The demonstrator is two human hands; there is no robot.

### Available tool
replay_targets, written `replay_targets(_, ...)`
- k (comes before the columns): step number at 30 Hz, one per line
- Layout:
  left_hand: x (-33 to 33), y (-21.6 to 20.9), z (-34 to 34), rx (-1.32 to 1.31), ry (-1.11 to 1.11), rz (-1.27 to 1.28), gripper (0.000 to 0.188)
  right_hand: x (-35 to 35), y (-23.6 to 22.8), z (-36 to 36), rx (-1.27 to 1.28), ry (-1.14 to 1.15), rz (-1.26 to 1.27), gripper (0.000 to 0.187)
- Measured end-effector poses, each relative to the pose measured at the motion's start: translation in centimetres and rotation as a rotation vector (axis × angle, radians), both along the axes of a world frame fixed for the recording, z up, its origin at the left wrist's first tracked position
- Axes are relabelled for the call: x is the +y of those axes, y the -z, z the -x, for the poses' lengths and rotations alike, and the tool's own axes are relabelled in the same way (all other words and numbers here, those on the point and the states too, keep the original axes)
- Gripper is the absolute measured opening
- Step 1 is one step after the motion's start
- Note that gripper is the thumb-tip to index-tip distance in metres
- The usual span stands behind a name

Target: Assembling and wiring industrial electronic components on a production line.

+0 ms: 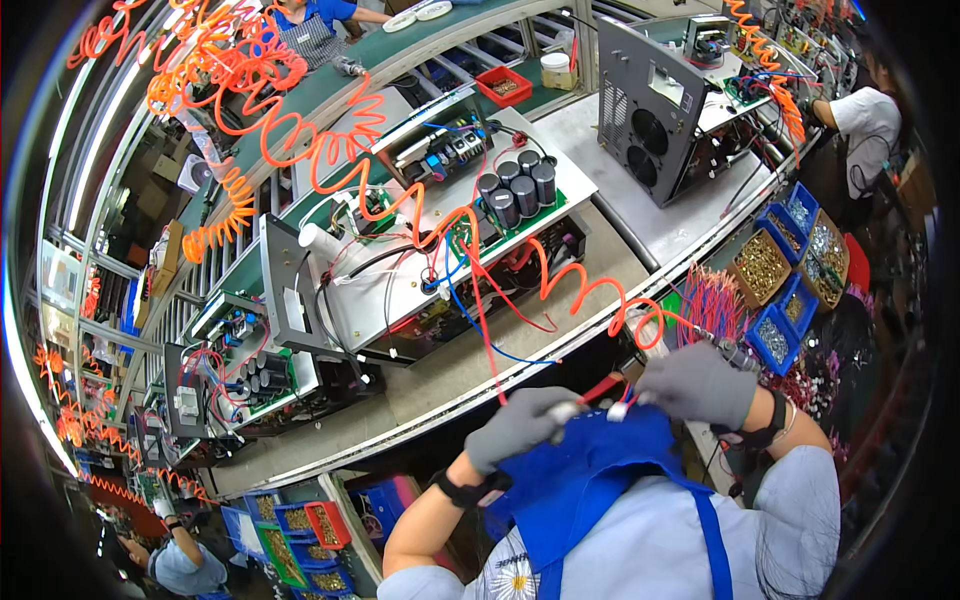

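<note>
My left hand (522,428), in a grey glove, is closed in a pinch at a small white connector (566,411) in front of my blue apron (600,450). A red wire (489,345) runs down from the chassis to this hand. My right hand (700,385), also gloved in grey, is closed, with another small white connector (618,410) at its fingertips. Between the hands shows a red piece (603,387), too small to make out. Ahead stands an open chassis (400,290) with a circuit board and black cylindrical capacitors (516,190). A blue wire (490,340) hangs over its front.
Coiled orange air hoses (590,290) hang across the bench. Right of me are blue bins of screws (775,340) and a bundle of red wires (712,300). A grey panel with fans (650,130) stands far right. Co-workers (868,130) are at right, lower left and the back.
</note>
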State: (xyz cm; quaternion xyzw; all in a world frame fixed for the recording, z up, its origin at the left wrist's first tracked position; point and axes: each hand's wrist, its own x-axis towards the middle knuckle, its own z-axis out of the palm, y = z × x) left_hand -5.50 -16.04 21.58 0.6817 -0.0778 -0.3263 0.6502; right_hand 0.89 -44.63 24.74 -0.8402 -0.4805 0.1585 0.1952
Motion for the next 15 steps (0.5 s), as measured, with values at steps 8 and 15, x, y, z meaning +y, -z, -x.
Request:
replay_targets(8, -3.1, 1.6, 1.5, -0.303, -0.408, -0.186, 0.023, 7.7, 1.5, 1.7, -0.18, -0.016, 0.094, 0.012)
replay_targets(15, -1.4, 2.1, 3.5, -0.18, -0.428, -0.687, 0.022, 6.2, -1.2, -1.5, 0.021, -0.052, -0.044, 0.019)
